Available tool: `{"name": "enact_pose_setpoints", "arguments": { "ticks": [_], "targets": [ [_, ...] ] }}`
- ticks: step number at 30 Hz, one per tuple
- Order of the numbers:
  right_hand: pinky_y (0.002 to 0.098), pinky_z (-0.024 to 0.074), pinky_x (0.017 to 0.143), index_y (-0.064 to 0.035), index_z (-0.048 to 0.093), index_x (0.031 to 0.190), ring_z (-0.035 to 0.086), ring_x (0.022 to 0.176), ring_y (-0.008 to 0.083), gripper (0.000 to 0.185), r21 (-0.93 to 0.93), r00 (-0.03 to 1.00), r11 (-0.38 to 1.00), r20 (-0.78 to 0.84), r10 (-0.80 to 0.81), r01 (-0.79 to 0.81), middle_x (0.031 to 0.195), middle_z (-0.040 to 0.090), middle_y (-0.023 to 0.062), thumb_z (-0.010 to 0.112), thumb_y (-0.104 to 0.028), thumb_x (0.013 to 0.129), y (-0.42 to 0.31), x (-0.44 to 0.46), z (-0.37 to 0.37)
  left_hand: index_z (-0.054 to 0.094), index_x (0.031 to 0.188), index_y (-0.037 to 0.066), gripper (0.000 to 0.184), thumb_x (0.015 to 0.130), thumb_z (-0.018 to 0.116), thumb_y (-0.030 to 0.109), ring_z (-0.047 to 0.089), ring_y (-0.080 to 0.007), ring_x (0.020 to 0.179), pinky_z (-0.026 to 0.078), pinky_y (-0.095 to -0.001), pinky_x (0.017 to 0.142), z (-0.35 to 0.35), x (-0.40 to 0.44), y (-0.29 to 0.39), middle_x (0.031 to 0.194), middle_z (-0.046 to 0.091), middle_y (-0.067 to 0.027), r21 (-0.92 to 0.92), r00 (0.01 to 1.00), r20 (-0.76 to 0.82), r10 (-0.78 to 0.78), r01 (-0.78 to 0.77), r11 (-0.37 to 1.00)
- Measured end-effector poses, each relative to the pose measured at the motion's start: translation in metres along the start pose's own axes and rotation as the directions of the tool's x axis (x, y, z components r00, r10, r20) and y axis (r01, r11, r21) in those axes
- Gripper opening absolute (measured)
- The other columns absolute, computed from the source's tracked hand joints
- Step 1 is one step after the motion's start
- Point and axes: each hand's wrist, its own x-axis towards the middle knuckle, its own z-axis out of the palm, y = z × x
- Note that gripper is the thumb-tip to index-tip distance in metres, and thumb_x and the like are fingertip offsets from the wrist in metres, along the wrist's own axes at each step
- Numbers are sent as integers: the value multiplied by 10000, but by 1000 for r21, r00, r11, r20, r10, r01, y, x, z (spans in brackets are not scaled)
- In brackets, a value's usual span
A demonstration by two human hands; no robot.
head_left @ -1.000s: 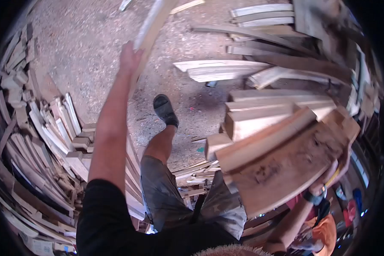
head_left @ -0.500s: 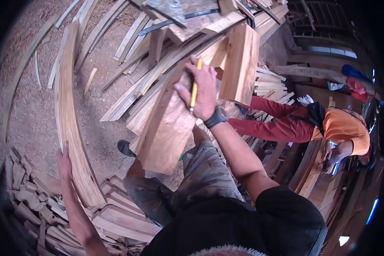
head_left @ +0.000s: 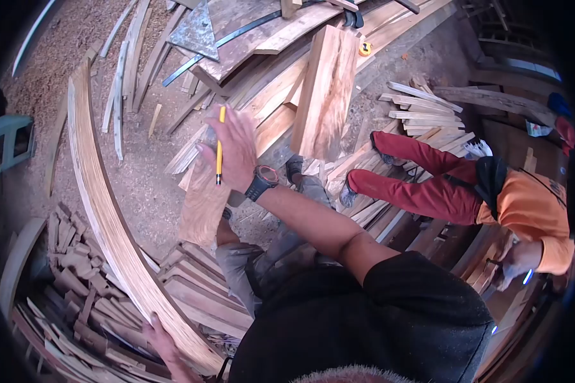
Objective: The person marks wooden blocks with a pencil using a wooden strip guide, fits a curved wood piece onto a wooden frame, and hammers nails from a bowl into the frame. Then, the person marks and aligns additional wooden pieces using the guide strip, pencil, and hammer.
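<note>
My left hand (head_left: pixel 164 348), at the bottom left, grips the lower edge of a long wooden plank (head_left: pixel 112 204) that slants up to the upper left. Between the fingers of my right hand (head_left: pixel 235 145) sits a yellow pencil (head_left: pixel 220 143), point down. That same hand rests against a shorter wooden board (head_left: pixel 201 214), hiding part of it; whether the fingers grip the board I cannot tell. To the right of it a thick timber block (head_left: pixel 326 92) lies tilted across other boards.
A worktable (head_left: pixel 246 60) bears a metal triangle (head_left: pixel 198 35) and a long metal strip (head_left: pixel 236 39). A tape measure (head_left: pixel 365 49) lies beyond the block. Offcuts (head_left: pixel 83 274) pile up at lower left. A person in orange and red (head_left: pixel 421 191) works at right.
My left hand and the plank have moved down and right in view. The right hand, with the pencil, has shifted left, and the shorter board now shows less of its face.
</note>
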Motion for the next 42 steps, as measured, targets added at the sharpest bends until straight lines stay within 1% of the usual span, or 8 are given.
{"name": "enact_pose_setpoints", "arguments": {
  "ticks": [5,12,16,21,32,38,41,42],
  "targets": [
    [509,421,1153,-46,482,1449,484,1423,432,604,624,991,781,112,-71,-15,1484,529,256,748,-255,948,-34,10,-51,658,1125,-56,268,1023,589,182,609,-145,886,512,-324,822,65,-116,53,1011,702,-86,-10,990,-112,80,-82,997],
    [390,525,993,37,392,1507,598,1253,204,700,780,801,199,547,243,-593,1392,600,157,625,-438,1049,-56,30,-89,656,1109,-25,324,1011,708,280,598,-123,914,487,-290,851,131,-134,80,1009,701,-57,-218,984,-1,177,-173,961],
    [299,476,1021,35,473,1474,567,1212,129,650,833,794,-144,553,252,-534,1341,602,81,622,-439,1054,-61,34,-106,644,1052,-11,223,1007,704,200,593,-108,889,487,-274,831,159,-121,80,995,701,-48,-226,977,115,178,-148,963],
    [285,446,1053,52,524,1437,550,1248,132,600,904,821,60,355,448,-424,1341,617,87,618,-406,1062,-48,5,-63,621,1027,7,146,996,705,122,583,-91,848,498,-281,795,185,-136,42,940,691,-35,-211,979,113,173,-146,967],
    [327,506,1009,-50,588,1328,645,1114,148,387,862,639,-126,456,620,-492,1229,686,62,570,-357,1093,-55,-77,-72,625,1069,-8,246,982,752,182,632,-109,844,530,-292,795,141,-175,-16,923,701,-49,118,972,151,183,-201,973],
    [319,483,1017,-41,600,1337,617,1137,140,484,906,707,-27,348,616,-422,1261,674,60,511,-455,1103,-31,-68,-106,610,1160,19,314,956,779,187,662,-166,860,530,-298,821,160,-164,13,980,710,-68,-132,895,430,116,-64,989],
    [327,465,1036,-43,586,1372,592,1166,145,532,881,673,-85,415,613,-466,1290,657,69,487,-491,1103,-7,-66,-110,588,1213,20,361,994,721,275,642,-197,1021,501,-347,940,183,-152,34,1114,690,-100,-80,792,547,270,-272,959],
    [288,537,696,-126,624,1281,618,792,105,491,856,668,-50,436,604,-514,910,639,3,478,-553,1087,-4,-65,-115,585,1249,15,404,1019,662,338,615,-203,1101,468,-366,1002,195,-146,46,1181,668,-114,-186,754,594,280,-209,960]
  ]
}}
